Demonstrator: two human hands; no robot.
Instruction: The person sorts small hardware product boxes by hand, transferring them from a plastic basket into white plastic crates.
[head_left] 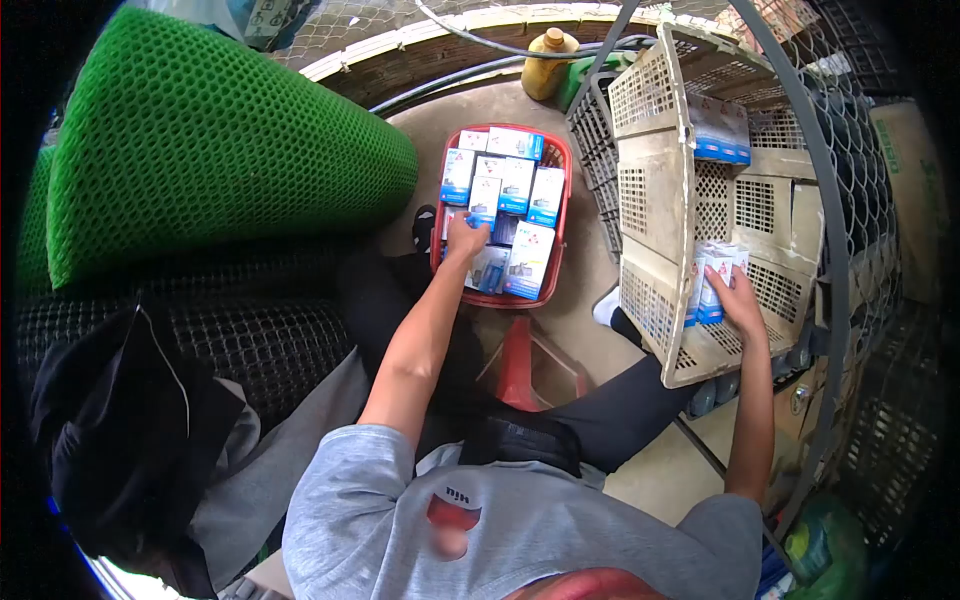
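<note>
- The fingers of the right hand (735, 297) are curled around a small stack of white-and-blue cardboard boxes (708, 285) and hold it upright against the inside of a beige perforated plastic crate (655, 200).
- The fingers of the left hand (465, 240) are bent down onto the white-and-blue cartons (515, 185) that fill a red plastic basket (500, 128). They seem to pinch one carton, but from above I cannot tell whether they have closed on it.
- The stack sits low in the crate, near its lower rim. Two more blue-and-white boxes (720, 130) lie at the crate's upper end.
- The basket rests on a red plastic stool (520, 365) between the person's knees, just beside the crate.
- Further out, a roll of green plastic mesh (200, 140) lies to the left, and a yellow plastic jug (548, 65) stands beyond the basket.
</note>
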